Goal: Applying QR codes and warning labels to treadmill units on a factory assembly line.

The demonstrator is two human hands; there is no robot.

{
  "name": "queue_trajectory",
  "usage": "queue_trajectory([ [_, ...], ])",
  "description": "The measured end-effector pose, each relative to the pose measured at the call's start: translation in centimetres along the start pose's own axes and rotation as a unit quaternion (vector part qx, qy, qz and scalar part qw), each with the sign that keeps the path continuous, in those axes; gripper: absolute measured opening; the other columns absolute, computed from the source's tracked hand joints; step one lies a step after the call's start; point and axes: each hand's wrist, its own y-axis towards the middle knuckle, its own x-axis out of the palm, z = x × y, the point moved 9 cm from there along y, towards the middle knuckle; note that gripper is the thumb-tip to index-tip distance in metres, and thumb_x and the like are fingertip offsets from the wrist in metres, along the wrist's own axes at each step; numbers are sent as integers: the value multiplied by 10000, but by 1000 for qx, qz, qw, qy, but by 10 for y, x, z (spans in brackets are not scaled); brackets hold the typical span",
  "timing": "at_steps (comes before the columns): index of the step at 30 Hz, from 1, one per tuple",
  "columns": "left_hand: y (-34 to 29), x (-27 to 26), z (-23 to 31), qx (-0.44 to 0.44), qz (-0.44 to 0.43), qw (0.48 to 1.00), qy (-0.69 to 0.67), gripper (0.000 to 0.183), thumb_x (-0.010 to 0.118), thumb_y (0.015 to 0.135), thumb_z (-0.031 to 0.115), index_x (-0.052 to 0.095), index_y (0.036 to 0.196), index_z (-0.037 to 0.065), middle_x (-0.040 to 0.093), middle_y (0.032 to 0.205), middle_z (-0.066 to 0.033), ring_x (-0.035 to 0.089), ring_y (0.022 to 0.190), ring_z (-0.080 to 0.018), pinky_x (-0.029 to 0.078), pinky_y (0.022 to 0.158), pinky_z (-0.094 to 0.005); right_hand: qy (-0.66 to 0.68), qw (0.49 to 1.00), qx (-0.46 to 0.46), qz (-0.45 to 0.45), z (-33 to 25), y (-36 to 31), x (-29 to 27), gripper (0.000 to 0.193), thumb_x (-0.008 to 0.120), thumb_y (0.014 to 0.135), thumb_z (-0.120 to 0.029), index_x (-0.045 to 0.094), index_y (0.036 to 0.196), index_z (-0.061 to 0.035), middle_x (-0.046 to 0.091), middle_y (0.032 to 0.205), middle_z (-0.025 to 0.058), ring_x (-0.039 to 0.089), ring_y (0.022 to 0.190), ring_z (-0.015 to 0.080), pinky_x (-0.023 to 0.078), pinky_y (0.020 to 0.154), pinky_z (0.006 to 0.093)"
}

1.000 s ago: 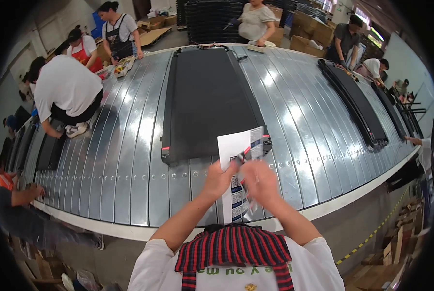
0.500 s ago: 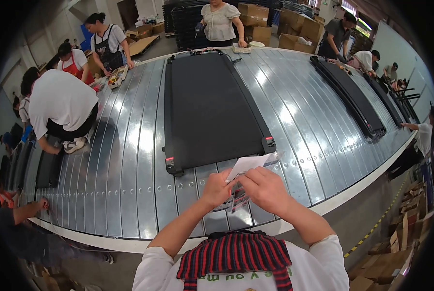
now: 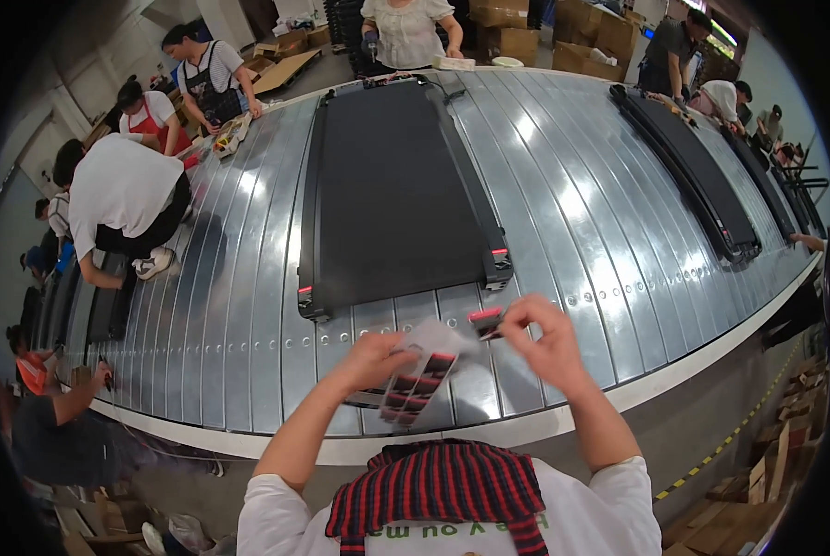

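My left hand (image 3: 375, 360) is closed on a sheet of stickers (image 3: 418, 387) that carries rows of black-and-red labels, its pale upper part a little blurred. To the right of it, my right hand (image 3: 542, 341) pinches one black-and-red sticker (image 3: 485, 321) by its edge, apart from the sheet. Both hands are above the near side of the slatted metal conveyor (image 3: 544, 269). Just beyond them lies a long black treadmill deck (image 3: 396, 204), with a similar red-and-black mark on each of its near corners.
More black decks (image 3: 688, 176) lie along the conveyor to the right and left. A person in a white shirt (image 3: 123, 199) crouches on the belt at left. Other people work along the far edge. Cardboard pieces (image 3: 758, 463) are piled at lower right.
My hands were together on the sheet and are now apart. The right hand has come away to the right with one sticker. The treadmill deck appears slightly farther left in view.
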Motion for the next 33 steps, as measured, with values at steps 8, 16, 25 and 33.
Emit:
queue_trajectory([
  [8, 90, 62, -7, -25, -197, 973, 113, 199, 609, 822, 249, 630, 940, 90, 642, 850, -138, 608, 782, -298, 470, 704, -367, 133, 931, 336, 55, 225, 30, -72, 103, 624, 823, -164, 611, 827, -62, 588, 769, -9, 531, 734, 75, 412, 667, 230],
  [16, 163, 102, -23, 9, -165, 961, 220, 156, 569, 816, 242, 609, 877, 104, 628, 876, -87, 597, 831, -321, 468, 686, -439, 173, 884, 434, -12, 349, 85, -48, 92, 639, 805, -187, 630, 831, -99, 619, 808, -8, 539, 761, 82, 399, 675, 251],
  [25, 234, 89, -38, 115, -82, 962, 235, 67, 548, 776, 98, 570, 821, 54, 573, 1122, -67, 575, 959, -272, 474, 779, -398, 206, 852, 480, -28, 387, 110, -4, 91, 646, 791, -156, 621, 817, -72, 607, 792, 10, 535, 735, 100, 393, 625, 249],
  [33, 262, 93, -48, 109, -80, 964, 227, 72, 554, 758, 61, 560, 829, 49, 500, 1253, -78, 550, 997, -272, 461, 816, -407, 200, 848, 490, -36, 387, 117, -5, 81, 646, 793, -99, 616, 809, -25, 608, 770, 45, 536, 681, 106, 393, 562, 233],
])
